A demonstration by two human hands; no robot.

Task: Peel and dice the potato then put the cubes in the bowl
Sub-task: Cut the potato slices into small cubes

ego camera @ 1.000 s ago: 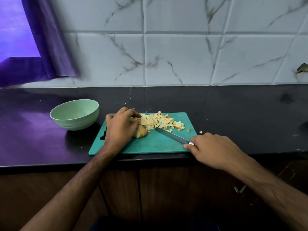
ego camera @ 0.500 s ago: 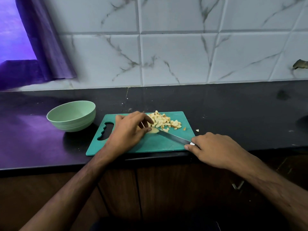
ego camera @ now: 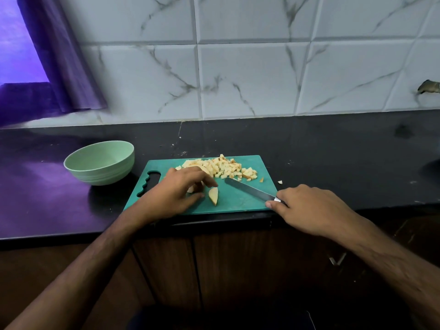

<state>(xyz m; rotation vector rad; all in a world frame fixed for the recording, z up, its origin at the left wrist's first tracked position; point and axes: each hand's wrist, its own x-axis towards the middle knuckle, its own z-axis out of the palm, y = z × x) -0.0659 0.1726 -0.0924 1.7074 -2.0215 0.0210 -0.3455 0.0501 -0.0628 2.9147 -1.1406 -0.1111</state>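
1. The left hand (ego camera: pixel 177 194) rests on the cutting board (ego camera: pixel 238 201), fingers loosely spread over a potato wedge (ego camera: pixel 213 196).
2. The right hand (ego camera: pixel 307 208) grips the knife (ego camera: pixel 247 189) at the board's right corner.
3. Potato cubes (ego camera: pixel 223 168) lie heaped at the board's far edge.
4. The bowl (ego camera: pixel 100 163) stands left of the board.

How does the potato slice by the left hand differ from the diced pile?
The potato slice is one long uncut wedge; the diced pile is many small cubes. The slice lies alone mid-board by the left hand; the pile sits heaped at the far edge. Both are pale potato on the green cutting board, not in the bowl.
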